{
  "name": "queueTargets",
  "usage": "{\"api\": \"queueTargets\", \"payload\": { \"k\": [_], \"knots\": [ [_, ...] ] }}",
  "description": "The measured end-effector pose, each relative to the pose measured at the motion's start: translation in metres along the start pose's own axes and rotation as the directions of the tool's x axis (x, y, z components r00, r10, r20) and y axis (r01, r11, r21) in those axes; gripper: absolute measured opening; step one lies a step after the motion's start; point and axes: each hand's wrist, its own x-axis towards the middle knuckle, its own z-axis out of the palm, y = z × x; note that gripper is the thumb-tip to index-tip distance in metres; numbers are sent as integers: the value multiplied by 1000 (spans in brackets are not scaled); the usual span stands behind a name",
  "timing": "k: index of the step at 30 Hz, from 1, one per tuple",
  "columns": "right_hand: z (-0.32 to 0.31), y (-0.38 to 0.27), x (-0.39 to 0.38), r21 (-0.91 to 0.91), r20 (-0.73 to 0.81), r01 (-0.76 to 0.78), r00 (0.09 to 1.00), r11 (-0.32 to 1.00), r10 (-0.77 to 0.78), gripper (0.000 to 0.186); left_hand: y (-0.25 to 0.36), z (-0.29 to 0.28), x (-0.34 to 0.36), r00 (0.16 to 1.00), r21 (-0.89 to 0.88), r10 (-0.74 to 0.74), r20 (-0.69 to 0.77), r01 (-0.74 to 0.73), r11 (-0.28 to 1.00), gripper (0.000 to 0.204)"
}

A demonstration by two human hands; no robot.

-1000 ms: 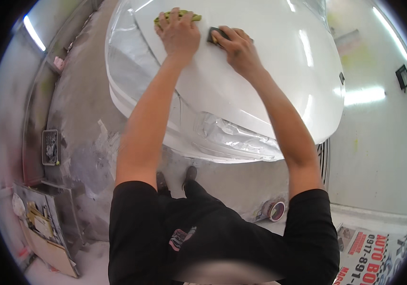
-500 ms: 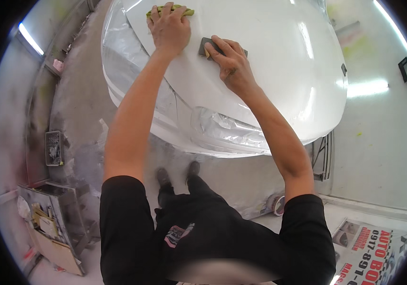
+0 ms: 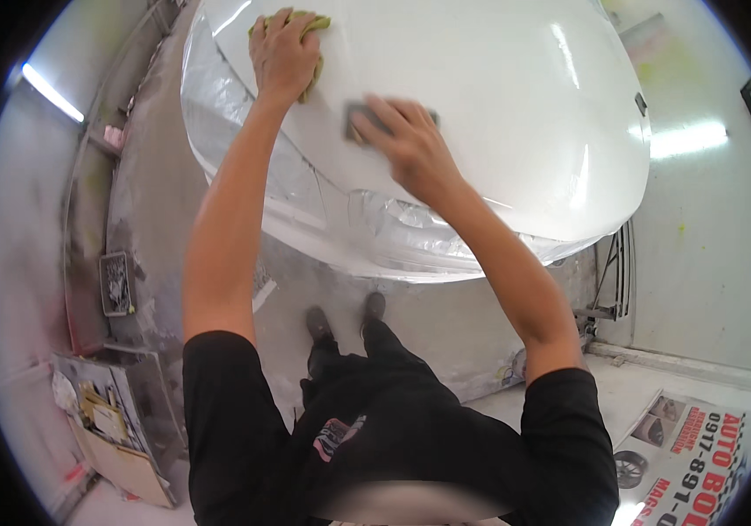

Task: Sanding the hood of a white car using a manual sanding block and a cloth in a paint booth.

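Observation:
A white car hood (image 3: 533, 105) fills the upper middle, with clear plastic sheeting (image 3: 393, 206) along its near and left edges. My left hand (image 3: 283, 57) rests with its fingers over a crumpled yellow-green cloth (image 3: 312, 86) on the hood's left part. Lower and to the right, my right hand (image 3: 402, 140), blurred by motion, grips a dark grey rectangular block (image 3: 353, 123) against the hood.
At left stand a grey bin (image 3: 117, 282) of small items and a metal stand (image 3: 143, 399) with boards. A black metal rack (image 3: 616, 272) is beside the right wall (image 3: 700, 263). A printed banner (image 3: 673, 456) lies at lower right.
My right hand has moved down and left across the hood with the block. My left hand and the cloth appear slightly further left in the view, and more cloth shows below the fingers.

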Motion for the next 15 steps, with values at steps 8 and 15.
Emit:
{"api": "queueTargets", "payload": {
  "k": [8,15],
  "knots": [
    [-25,44,-29,-122,-26,-26,999,992,23,49,9,22,-15,979,93,30,-201,-12,996,38],
    [24,93,73,-90,-186,-1,982,996,-16,56,20,-8,1,995,224,-57,86,36,974,39]
  ]
}}
